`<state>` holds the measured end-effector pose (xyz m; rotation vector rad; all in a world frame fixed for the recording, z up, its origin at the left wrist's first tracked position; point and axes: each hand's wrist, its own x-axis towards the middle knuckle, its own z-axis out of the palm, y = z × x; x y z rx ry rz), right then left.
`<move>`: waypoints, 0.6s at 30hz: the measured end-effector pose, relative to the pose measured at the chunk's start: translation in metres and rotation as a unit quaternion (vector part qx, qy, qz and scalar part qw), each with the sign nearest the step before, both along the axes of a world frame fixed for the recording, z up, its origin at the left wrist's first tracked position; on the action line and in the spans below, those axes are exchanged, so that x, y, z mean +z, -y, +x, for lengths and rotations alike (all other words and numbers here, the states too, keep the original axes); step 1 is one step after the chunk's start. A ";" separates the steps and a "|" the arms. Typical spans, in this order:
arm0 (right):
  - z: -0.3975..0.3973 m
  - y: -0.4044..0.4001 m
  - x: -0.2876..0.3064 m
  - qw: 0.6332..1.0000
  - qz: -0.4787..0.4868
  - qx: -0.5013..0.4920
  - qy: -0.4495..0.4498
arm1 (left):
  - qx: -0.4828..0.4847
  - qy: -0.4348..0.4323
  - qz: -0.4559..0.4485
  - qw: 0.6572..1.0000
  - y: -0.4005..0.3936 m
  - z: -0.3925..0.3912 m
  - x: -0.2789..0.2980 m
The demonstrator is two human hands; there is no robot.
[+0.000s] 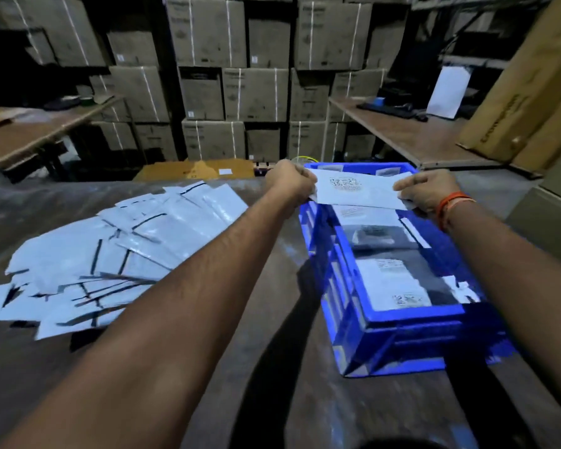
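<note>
Count: I see one white packet (357, 191) in hand, one blue crate (408, 322), and one loose pile of white mailers (117, 251). The mailers overlap too much for an exact count. The crate holds several flat packets; I make out at least three, and the rest are blurred. One orange wrist band (452, 205) sits on the right wrist.

Hand pose: both arms are stretched forward, almost straight. The left hand (290, 184) is curled into a fist that grips the packet's left edge. The right hand (431, 192) pinches the right edge, with its back toward me. The packet is pulled flat between the two hands, close to level, with its printed code facing up. It hangs above the far end of the crate, clear of the contents below.

Edges and room: the crate stands on the right part of the table (272, 367), and the pile lies on the left part. A bare strip of table runs between them, under the left forearm. The far table edge lies just beyond the hands. Past it, stacked cardboard boxes (256, 92) form a wall. A side bench (402, 131) runs along the right, well apart from the crate. I cannot tell where the table's right edge lies.
</note>
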<state>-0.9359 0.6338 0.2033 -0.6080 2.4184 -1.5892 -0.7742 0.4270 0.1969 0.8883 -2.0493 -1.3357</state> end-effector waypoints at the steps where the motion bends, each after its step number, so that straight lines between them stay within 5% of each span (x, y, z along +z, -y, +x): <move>1: -0.017 -0.006 -0.004 1.000 0.012 -0.007 -0.002 | 0.008 0.005 -0.002 1.000 -0.003 -0.021 -0.005; 7: -0.119 -0.014 -0.041 0.996 0.077 -0.035 -0.032 | 0.034 0.112 -0.051 0.992 -0.020 -0.116 -0.032; 12: -0.165 0.017 -0.068 0.992 0.109 -0.021 -0.060 | 0.086 0.249 -0.208 0.942 -0.035 -0.157 -0.037; 18: -0.186 0.058 -0.090 0.983 0.154 -0.021 -0.093 | 0.087 0.344 -0.270 0.895 -0.031 -0.189 -0.048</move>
